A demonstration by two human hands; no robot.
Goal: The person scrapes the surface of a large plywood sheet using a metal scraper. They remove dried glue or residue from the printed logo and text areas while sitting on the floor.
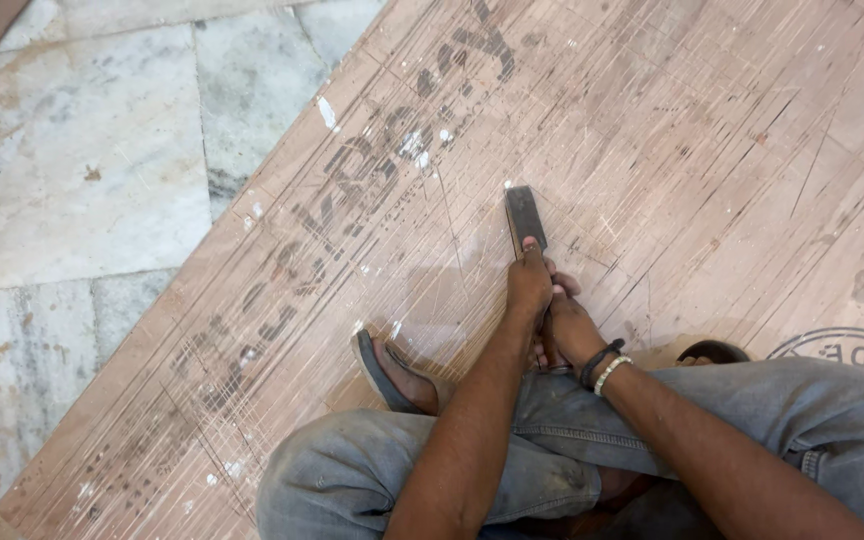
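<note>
A dark flat blade, like a wide chisel point(525, 214), lies with its tip on a scratched plywood sheet point(672, 150). My left hand point(529, 285) grips the tool just behind the blade, one finger pressed on its top. My right hand point(570, 326) sits right behind the left, closed around the tool's rear part, which the hands hide. Dark and beaded white bracelets point(604, 368) circle my right wrist. Both forearms reach forward over my bent knees in grey jeans point(372, 480).
My foot in a dark sandal point(392, 372) rests on the sheet left of the hands; another sandal point(714, 351) shows at the right. Grey marble floor tiles point(82, 170) lie past the sheet's left edge. A round printed stamp point(852, 350) marks the sheet's right.
</note>
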